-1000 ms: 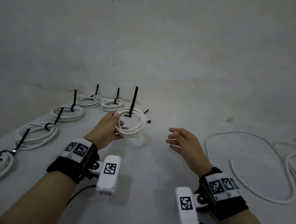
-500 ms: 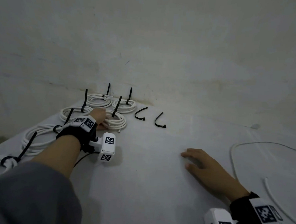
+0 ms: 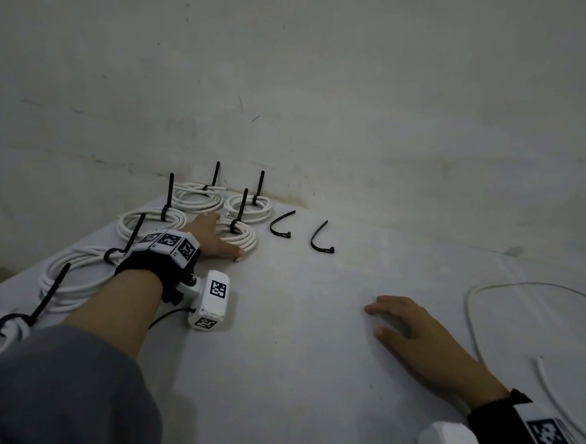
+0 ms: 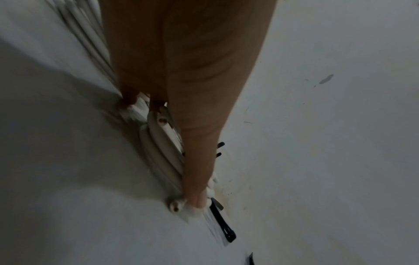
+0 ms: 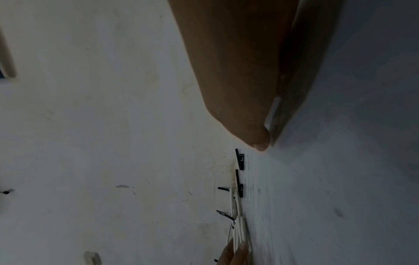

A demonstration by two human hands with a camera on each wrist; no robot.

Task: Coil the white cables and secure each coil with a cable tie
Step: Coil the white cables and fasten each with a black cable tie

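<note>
A white cable coil bound with a black cable tie lies on the white table at the far left. My left hand lies over its near side, thumb along the rim and fingers on the strands, holding it. In the left wrist view the thumb runs along the coil. My right hand rests flat and open on the table, holding nothing. Two loose black cable ties lie just right of the coil. An uncoiled white cable loops at the right.
Several other tied coils sit in a row along the left: two at the back, one nearer, a larger one. A plain wall rises behind the table.
My left hand carried the tied coil from mid-air to the far left and set it among the other coils. My right hand dropped flat onto the table. The view shifted left.
</note>
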